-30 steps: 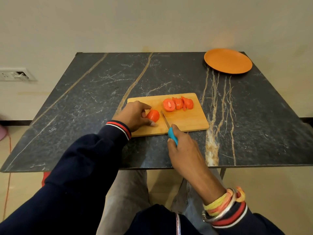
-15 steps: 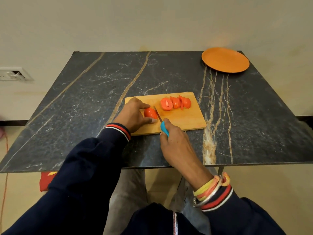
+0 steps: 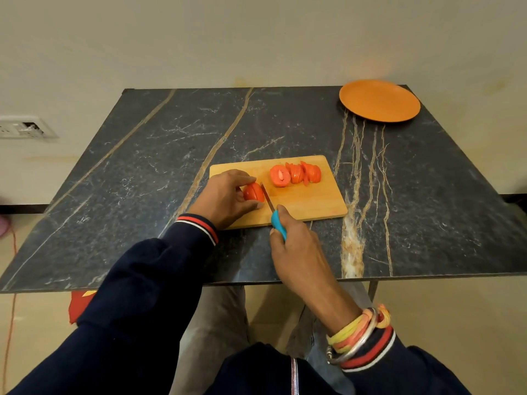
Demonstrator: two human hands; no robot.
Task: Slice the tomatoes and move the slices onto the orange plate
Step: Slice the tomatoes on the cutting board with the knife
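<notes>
A wooden cutting board (image 3: 308, 203) lies on the dark marble table. On its left part my left hand (image 3: 225, 196) pins a red tomato piece (image 3: 253, 192) with thumb and fingers. My right hand (image 3: 296, 252) grips a blue-handled knife (image 3: 278, 225); its thin blade rests against the right side of that tomato piece. A row of cut tomato slices (image 3: 296, 175) leans together on the board's far right part. The orange plate (image 3: 379, 100) sits bare at the table's far right corner.
The dark marble table (image 3: 142, 181) has its near edge just below my right hand. A wall stands behind the table, with a socket panel (image 3: 22, 128) at the left. My knees and a red object (image 3: 78, 305) on the floor show below the table.
My right hand has carried the knife leftward from the board's middle until the blade meets the tomato piece. My left hand has kept its hold on the piece.
</notes>
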